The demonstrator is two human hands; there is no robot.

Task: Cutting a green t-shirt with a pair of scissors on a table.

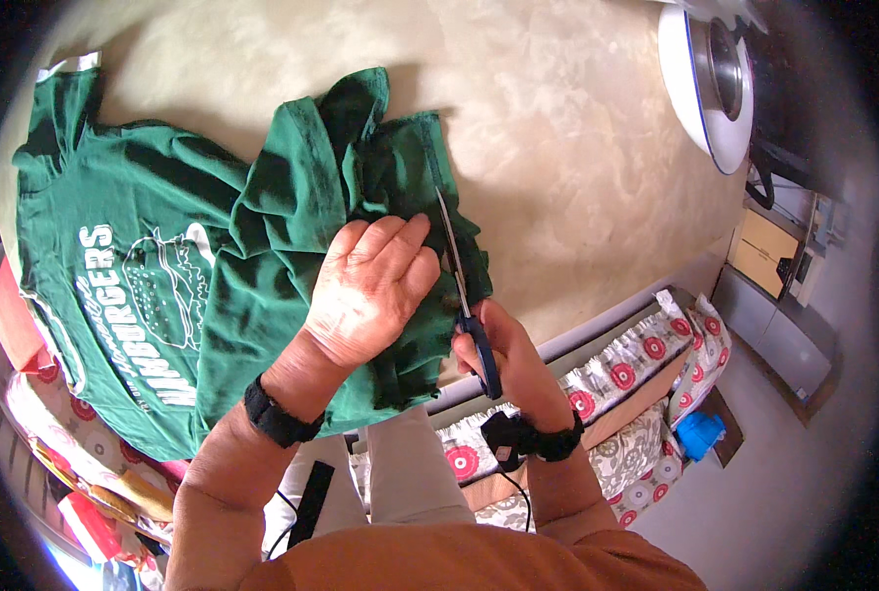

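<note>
A green T-shirt [166, 170] lies spread and bunched on a cream, marbled table top [557, 185]. White lettering and a line drawing of a hamburger [166, 288] are printed on it. My left hand [373, 288] rests over the gathered cloth at the hem end, fingers bent down onto the fabric; its fingertips partly sink out of sight in the folds. Dark-handled scissors [486, 358] are in my right hand [517, 362], at the table's near edge. Their long blades point away from me and lie along the cloth's right border, just right of my left hand.
A white basin with a blue rim [687, 96] stands at the far right, a metal bowl [725, 70] inside it. Below the near edge is a bench with a red-and-white patterned cover [624, 375]. A blue bag-like item [699, 434] sits beyond it. A red object [14, 318] is at left.
</note>
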